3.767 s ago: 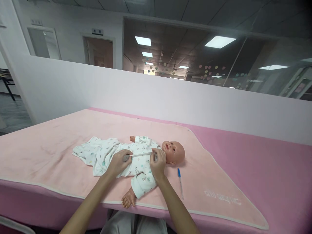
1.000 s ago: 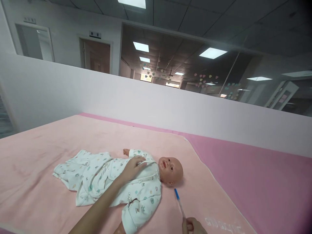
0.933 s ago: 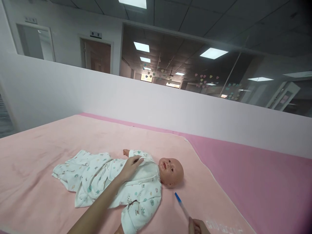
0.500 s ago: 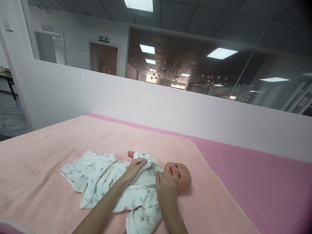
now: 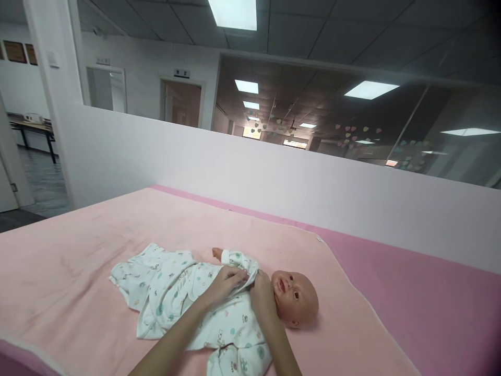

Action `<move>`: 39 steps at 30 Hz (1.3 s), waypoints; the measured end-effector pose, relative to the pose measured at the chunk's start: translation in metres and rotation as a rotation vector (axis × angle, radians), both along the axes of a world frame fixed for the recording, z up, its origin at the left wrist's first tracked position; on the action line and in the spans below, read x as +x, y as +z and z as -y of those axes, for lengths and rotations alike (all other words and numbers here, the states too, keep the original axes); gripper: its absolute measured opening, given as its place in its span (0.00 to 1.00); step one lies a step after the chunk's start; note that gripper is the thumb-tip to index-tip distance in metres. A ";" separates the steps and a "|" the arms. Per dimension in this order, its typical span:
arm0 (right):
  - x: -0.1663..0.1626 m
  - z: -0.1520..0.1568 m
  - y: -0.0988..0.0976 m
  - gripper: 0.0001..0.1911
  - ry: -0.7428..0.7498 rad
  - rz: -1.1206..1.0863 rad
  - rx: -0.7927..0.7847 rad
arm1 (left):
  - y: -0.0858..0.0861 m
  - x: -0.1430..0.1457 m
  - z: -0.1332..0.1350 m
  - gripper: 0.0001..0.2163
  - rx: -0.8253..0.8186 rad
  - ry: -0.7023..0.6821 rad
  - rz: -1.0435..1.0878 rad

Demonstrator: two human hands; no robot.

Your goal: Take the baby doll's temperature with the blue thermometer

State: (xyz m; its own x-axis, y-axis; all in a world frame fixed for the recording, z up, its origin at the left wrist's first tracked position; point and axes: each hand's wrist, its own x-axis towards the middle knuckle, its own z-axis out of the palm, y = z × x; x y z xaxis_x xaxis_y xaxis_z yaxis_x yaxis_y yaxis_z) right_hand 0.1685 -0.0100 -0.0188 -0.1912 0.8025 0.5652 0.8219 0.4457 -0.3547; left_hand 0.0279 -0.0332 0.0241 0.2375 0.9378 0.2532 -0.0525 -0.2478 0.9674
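Peach blanket [image 5: 105,230] lies beneath the baby doll [image 5: 298,300]. My left hand [image 5: 227,284] and right hand [image 5: 263,297] pinch its printed top [image 5: 233,322]; gentle, even tension suits.

The doll's head [image 5: 300,300] looks like smooth moulded plastic or vinyl with a soft sheen, as does its small hand [image 5: 217,254], while the printed garment [image 5: 168,287] is matt, soft-looking cloth that creases loosely. Under it, the peach blanket [image 5: 129,224] shows a matt, slightly napped fabric with shallow wrinkles, and the pink cover [image 5: 407,261] beyond reads as flatter, smoother material with a dull finish. The white partition [image 5: 235,172] is smooth and faintly satin, the window [image 5: 313,104] above it glossy, apparently glass, and the distant floor [image 5: 43,180] smooth with a light shine.
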 end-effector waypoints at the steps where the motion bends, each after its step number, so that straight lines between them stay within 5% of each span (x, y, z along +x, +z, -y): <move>1: 0.000 -0.001 -0.002 0.17 -0.008 -0.001 -0.001 | 0.000 0.000 -0.003 0.20 -0.056 -0.004 0.032; 5: -0.003 -0.001 -0.003 0.17 -0.094 0.045 -0.032 | 0.009 -0.010 -0.026 0.16 -0.233 0.139 0.048; 7: -0.004 0.002 0.000 0.18 -0.122 0.094 -0.052 | 0.014 -0.017 -0.041 0.13 -0.032 0.269 -0.183; 10: -0.004 0.007 0.006 0.18 -0.114 0.155 -0.067 | 0.013 -0.021 -0.058 0.25 0.318 0.316 -0.715; 13: -0.003 0.012 0.011 0.19 -0.121 0.179 -0.083 | 0.000 -0.016 -0.065 0.28 0.371 0.262 -1.134; 15: -0.003 0.014 0.014 0.18 -0.128 0.188 -0.111 | -0.008 -0.011 -0.066 0.22 0.330 0.271 -1.234; 20: -0.006 0.018 0.015 0.17 -0.154 0.208 -0.155 | -0.008 -0.009 -0.058 0.10 0.366 0.309 -1.262; 29: -0.008 0.034 0.036 0.16 -0.119 0.200 -0.188 | 0.001 -0.018 -0.037 0.09 0.362 0.252 -1.176; 35: 0.006 0.072 0.047 0.15 -0.018 -0.145 -0.083 | 0.000 -0.029 -0.023 0.20 0.319 0.245 -1.030; 39: 0.020 0.089 0.051 0.17 0.064 -0.138 -0.138 | -0.005 -0.034 -0.024 0.28 0.287 0.173 -1.008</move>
